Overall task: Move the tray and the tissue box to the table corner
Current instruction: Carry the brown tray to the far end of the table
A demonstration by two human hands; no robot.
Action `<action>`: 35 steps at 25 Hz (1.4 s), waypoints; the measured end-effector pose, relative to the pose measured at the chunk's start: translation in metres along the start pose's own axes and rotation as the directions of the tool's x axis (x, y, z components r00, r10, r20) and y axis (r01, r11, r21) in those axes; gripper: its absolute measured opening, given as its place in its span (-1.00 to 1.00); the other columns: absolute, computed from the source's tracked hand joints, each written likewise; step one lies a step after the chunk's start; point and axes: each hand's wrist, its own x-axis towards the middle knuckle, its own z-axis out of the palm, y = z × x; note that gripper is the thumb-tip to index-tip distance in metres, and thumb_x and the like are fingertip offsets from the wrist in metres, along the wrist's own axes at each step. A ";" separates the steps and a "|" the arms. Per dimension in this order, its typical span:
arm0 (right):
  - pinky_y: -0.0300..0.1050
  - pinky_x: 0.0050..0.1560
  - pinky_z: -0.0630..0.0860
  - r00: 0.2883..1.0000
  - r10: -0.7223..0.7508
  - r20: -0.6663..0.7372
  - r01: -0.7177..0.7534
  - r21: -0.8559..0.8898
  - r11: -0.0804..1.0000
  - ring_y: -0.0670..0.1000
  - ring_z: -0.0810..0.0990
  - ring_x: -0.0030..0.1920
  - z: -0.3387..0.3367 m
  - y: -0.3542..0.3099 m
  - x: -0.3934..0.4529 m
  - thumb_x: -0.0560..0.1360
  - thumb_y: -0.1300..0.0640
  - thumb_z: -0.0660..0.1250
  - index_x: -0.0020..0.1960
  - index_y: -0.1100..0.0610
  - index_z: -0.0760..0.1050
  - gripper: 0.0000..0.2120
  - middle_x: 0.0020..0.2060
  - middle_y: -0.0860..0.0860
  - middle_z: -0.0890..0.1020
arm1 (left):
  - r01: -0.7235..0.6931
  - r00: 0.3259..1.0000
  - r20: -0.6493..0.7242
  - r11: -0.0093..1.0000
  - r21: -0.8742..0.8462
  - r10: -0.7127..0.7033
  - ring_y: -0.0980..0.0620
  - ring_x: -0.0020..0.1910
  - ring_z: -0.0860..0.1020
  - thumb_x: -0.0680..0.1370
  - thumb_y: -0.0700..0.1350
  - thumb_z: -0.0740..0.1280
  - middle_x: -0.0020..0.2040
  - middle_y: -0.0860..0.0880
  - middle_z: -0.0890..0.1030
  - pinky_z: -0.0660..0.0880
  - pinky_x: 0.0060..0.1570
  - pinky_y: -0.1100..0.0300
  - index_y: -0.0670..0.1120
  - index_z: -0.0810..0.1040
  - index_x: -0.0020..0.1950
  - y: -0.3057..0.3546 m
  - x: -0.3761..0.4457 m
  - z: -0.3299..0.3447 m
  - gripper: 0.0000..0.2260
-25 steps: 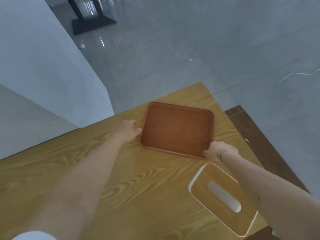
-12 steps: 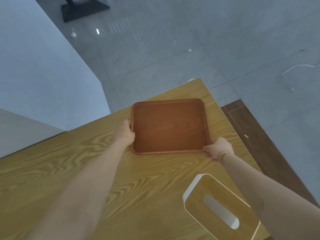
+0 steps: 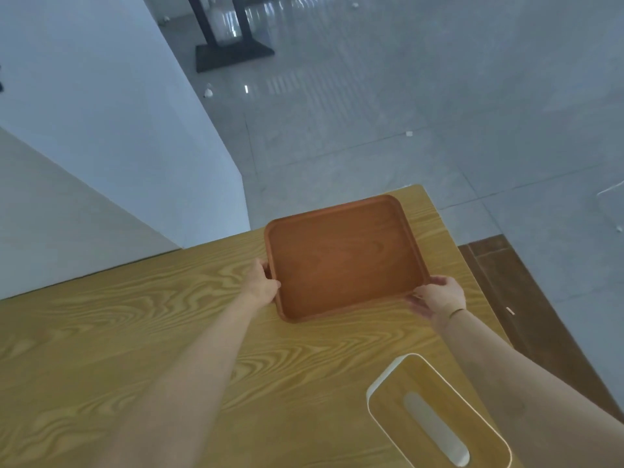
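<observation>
A reddish-brown wooden tray with a low rim lies near the far right corner of the light wooden table. My left hand grips the tray's left edge. My right hand holds its near right corner. The tray holds nothing. A tissue box with a white body and a wooden lid with an oval slot stands near the table's right edge, close to me, partly covered by my right forearm.
The table's far edge meets a white wall on the left. Beyond the corner lies grey tiled floor with a black stand base. A dark wooden strip runs along the table's right side.
Both hands have closed on the tray and turned and pushed it toward the far right table corner. The tissue box has stayed where it was.
</observation>
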 end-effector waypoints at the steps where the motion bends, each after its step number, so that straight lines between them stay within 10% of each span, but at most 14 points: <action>1: 0.14 -0.03 0.67 1.000 -0.030 0.007 0.030 0.016 0.999 0.19 0.73 -0.17 0.001 0.000 -0.005 0.50 0.48 0.31 0.23 0.12 0.40 -0.60 0.04 0.23 0.64 | 0.000 1.000 -0.002 0.998 -0.063 -0.001 -0.15 -0.03 0.61 0.50 -0.42 0.32 0.04 -0.15 0.53 0.64 -0.11 -0.14 -0.07 0.35 0.12 -0.001 -0.010 -0.007 -0.66; 24: -0.14 -0.43 0.61 0.894 -0.205 0.399 0.193 0.072 0.979 0.10 0.73 -0.30 0.146 0.133 -0.233 0.44 0.47 0.40 0.09 0.11 0.45 -0.63 -0.08 0.25 0.69 | -0.089 0.963 -0.270 0.925 -0.370 -0.015 -0.15 -0.07 0.59 0.45 -0.44 0.40 0.08 -0.21 0.47 0.64 -0.33 0.01 -0.06 0.37 0.17 -0.224 -0.191 -0.250 -0.56; 35: 0.02 -0.13 0.64 0.888 -0.216 0.407 0.218 0.042 0.975 0.11 0.74 -0.24 0.223 0.240 -0.339 0.44 0.47 0.40 0.16 0.16 0.41 -0.61 -0.07 0.22 0.67 | -0.120 0.952 -0.304 0.951 -0.287 0.028 -0.07 -0.11 0.58 0.49 -0.41 0.37 -0.01 -0.09 0.49 0.58 -0.30 0.07 0.00 0.38 0.24 -0.334 -0.227 -0.361 -0.54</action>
